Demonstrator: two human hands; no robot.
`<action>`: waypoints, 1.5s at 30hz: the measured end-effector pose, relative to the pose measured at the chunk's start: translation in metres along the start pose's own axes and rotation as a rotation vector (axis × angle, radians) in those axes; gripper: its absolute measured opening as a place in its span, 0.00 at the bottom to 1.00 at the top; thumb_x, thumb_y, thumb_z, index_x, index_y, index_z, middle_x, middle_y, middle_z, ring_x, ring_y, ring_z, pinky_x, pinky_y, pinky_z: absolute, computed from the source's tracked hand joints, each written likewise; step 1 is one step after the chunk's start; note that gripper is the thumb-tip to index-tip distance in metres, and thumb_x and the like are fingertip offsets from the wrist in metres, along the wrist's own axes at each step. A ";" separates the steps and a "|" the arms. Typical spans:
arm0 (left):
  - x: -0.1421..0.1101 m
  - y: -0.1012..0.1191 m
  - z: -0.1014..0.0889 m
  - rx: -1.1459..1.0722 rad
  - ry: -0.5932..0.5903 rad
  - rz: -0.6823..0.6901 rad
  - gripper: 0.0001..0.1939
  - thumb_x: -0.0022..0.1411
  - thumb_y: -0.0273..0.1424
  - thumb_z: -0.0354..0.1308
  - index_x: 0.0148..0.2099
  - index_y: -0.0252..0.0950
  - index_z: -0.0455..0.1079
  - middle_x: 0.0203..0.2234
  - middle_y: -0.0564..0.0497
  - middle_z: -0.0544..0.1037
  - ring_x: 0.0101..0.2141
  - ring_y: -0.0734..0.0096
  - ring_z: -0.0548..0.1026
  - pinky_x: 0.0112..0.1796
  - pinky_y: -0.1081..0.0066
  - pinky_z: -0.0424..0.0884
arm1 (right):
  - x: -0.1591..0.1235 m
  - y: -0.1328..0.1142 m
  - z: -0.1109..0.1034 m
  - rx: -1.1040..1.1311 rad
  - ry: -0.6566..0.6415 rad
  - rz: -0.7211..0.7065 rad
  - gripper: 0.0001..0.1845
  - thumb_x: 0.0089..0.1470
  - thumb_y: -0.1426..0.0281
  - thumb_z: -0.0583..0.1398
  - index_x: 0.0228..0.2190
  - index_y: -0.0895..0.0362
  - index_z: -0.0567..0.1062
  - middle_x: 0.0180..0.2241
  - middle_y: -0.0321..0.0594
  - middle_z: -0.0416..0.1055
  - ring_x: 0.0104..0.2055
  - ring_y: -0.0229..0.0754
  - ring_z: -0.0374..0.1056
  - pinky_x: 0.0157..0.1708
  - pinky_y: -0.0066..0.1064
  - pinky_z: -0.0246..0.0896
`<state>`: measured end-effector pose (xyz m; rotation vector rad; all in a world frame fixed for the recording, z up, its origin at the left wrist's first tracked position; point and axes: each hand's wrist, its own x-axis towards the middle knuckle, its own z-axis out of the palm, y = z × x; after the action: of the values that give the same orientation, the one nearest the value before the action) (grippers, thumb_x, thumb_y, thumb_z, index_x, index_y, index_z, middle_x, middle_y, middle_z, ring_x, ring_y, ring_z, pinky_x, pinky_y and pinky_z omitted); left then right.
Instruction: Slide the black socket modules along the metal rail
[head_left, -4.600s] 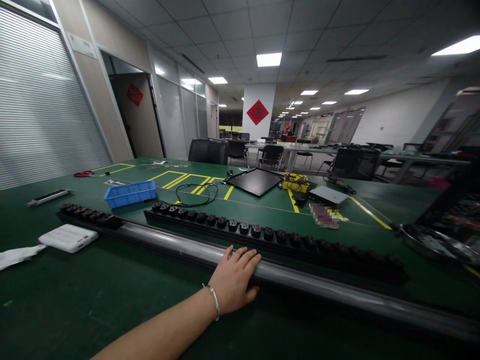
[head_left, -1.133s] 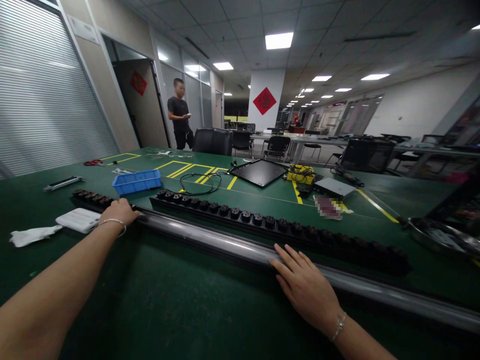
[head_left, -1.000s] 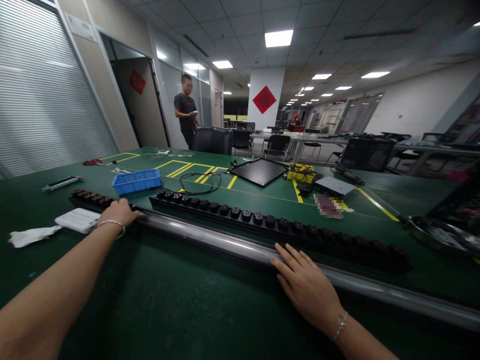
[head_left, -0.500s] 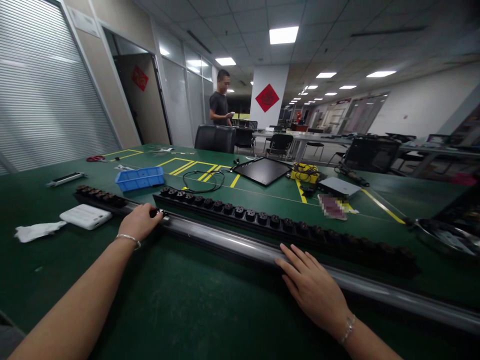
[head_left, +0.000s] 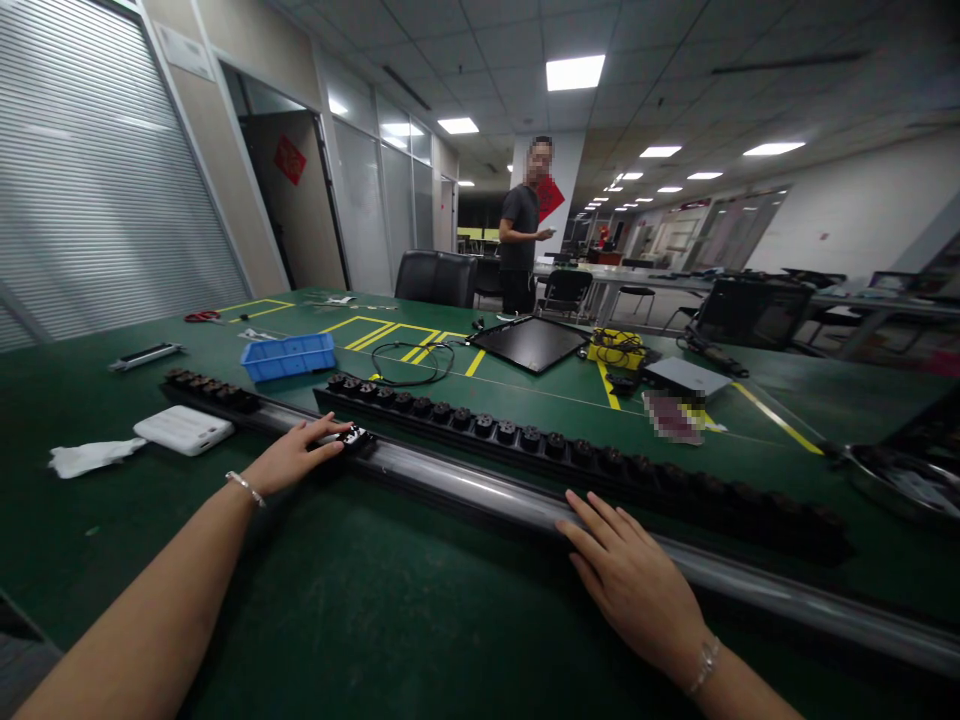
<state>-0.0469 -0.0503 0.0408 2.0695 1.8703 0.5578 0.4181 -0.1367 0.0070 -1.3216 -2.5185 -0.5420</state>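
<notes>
A long grey metal rail (head_left: 480,487) lies across the green table (head_left: 360,620). My left hand (head_left: 296,456) rests on the rail's left part with its fingers stretched out, the tips touching a small black socket piece (head_left: 357,438) that sits on the rail. My right hand (head_left: 634,583) lies flat and open on the rail further right. Just behind the rail runs a long black strip of sockets (head_left: 570,458). A shorter socket strip (head_left: 212,390) lies at the rail's left end.
Left of my hand lie a white power bank (head_left: 184,430) and a white cloth (head_left: 86,458). Behind are a blue bin (head_left: 289,356), a cable loop (head_left: 409,362), a black panel (head_left: 529,343) and a grey box (head_left: 686,377). A metal bowl (head_left: 900,482) is at right. A person (head_left: 523,238) stands beyond the table.
My left hand has slid rightward along the rail from its left end and opened out, a small black socket piece now at its fingertips. My right hand stayed put. The person walked right.
</notes>
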 end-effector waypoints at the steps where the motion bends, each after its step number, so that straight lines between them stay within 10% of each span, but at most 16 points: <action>1: 0.000 0.003 0.000 0.009 -0.030 0.034 0.36 0.53 0.56 0.44 0.57 0.40 0.63 0.58 0.47 0.61 0.59 0.54 0.54 0.58 0.56 0.46 | 0.000 0.000 0.000 -0.003 -0.003 0.000 0.17 0.58 0.67 0.49 0.49 0.50 0.67 0.59 0.39 0.50 0.58 0.49 0.51 0.51 0.45 0.56; 9: 0.000 0.017 0.015 0.217 -0.164 0.250 0.33 0.58 0.52 0.43 0.62 0.45 0.51 0.61 0.49 0.53 0.62 0.58 0.44 0.57 0.50 0.38 | 0.000 0.002 0.002 -0.002 0.003 -0.005 0.17 0.59 0.67 0.49 0.49 0.50 0.67 0.59 0.39 0.50 0.58 0.50 0.50 0.51 0.45 0.56; 22: -0.010 0.069 0.042 0.524 -0.129 0.117 0.51 0.47 0.57 0.52 0.64 0.30 0.47 0.61 0.31 0.45 0.61 0.43 0.44 0.55 0.48 0.47 | -0.001 0.002 0.004 0.001 0.018 -0.003 0.18 0.59 0.66 0.49 0.50 0.50 0.67 0.59 0.39 0.51 0.58 0.50 0.51 0.51 0.46 0.56; 45: -0.026 0.153 0.106 0.436 -0.053 0.449 0.49 0.46 0.55 0.55 0.64 0.34 0.47 0.62 0.37 0.47 0.61 0.45 0.42 0.57 0.49 0.45 | 0.001 0.000 -0.001 -0.009 -0.020 -0.001 0.18 0.59 0.68 0.49 0.50 0.51 0.66 0.59 0.40 0.50 0.58 0.50 0.50 0.52 0.46 0.55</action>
<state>0.1355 -0.0885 0.0168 2.7863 1.6032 0.1896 0.4172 -0.1366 0.0081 -1.3352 -2.5360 -0.5438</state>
